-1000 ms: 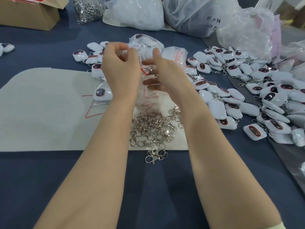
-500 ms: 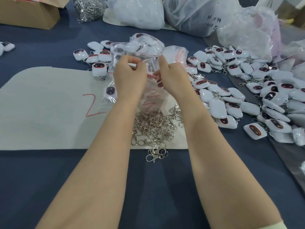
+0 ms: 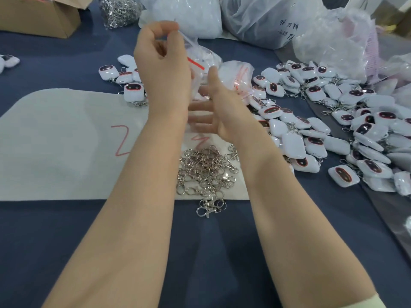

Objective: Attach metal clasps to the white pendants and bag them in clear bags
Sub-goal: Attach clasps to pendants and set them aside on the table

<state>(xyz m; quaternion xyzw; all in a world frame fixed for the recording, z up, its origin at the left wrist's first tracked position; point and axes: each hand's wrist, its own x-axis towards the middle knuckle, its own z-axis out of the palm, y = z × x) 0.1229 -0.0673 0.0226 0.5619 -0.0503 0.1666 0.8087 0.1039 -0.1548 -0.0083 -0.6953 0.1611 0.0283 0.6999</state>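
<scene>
My left hand (image 3: 163,70) is raised and pinches the top edge of a clear bag (image 3: 198,63) with a red zip strip. The bag hangs down behind that hand, and what it holds is hidden. My right hand (image 3: 219,105) is just below and right of the bag, fingers spread and blurred, gripping nothing. A pile of metal clasps (image 3: 205,170) lies on the pale mat (image 3: 57,152) under my wrists. White pendants with dark faces (image 3: 315,121) spread in a heap to the right. A few more pendants (image 3: 133,91) sit left of my left hand.
More clear bags (image 3: 238,76) lie behind my hands. Large plastic sacks (image 3: 266,16) line the far edge, beside a bag of clasps (image 3: 120,10) and a cardboard box (image 3: 40,16). Blue cloth (image 3: 44,252) covers the table in front.
My left hand has lifted the bag up and away from the table. My right hand has let go of the bag's top and dropped below it with fingers spread.
</scene>
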